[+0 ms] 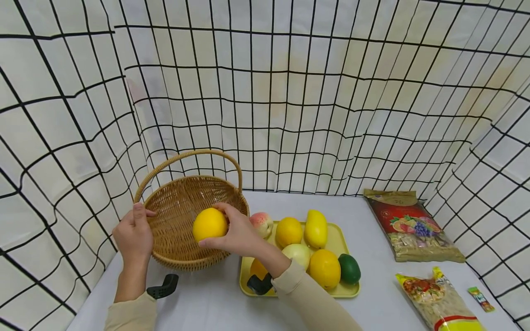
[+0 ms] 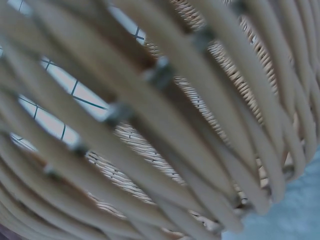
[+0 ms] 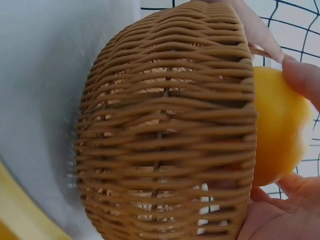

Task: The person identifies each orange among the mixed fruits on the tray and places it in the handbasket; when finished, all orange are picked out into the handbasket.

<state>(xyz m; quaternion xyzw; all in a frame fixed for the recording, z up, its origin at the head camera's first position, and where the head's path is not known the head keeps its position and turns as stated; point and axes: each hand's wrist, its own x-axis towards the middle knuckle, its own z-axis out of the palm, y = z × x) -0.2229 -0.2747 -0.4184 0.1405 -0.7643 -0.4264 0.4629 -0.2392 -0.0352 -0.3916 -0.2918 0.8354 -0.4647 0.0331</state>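
A brown wicker basket (image 1: 178,207) with an arched handle stands tilted at the left of the table. My left hand (image 1: 135,232) grips its left side where the handle meets the rim. In my right hand (image 1: 238,232) an orange (image 1: 210,225) is held between thumb and fingers, over the basket's mouth. The right wrist view shows the orange (image 3: 281,125) at the rim of the basket (image 3: 165,120), partly hidden by the weave. Close wicker strands (image 2: 150,100) fill the left wrist view, and the left hand's fingers are hidden there.
Right of the basket lies a yellow tray (image 1: 339,234) with a peach (image 1: 262,224), an orange (image 1: 289,231), a mango (image 1: 316,228), a green fruit (image 1: 349,269) and others. Snack bags (image 1: 414,225) lie at the right. Black wire grid (image 1: 290,105) encloses the table.
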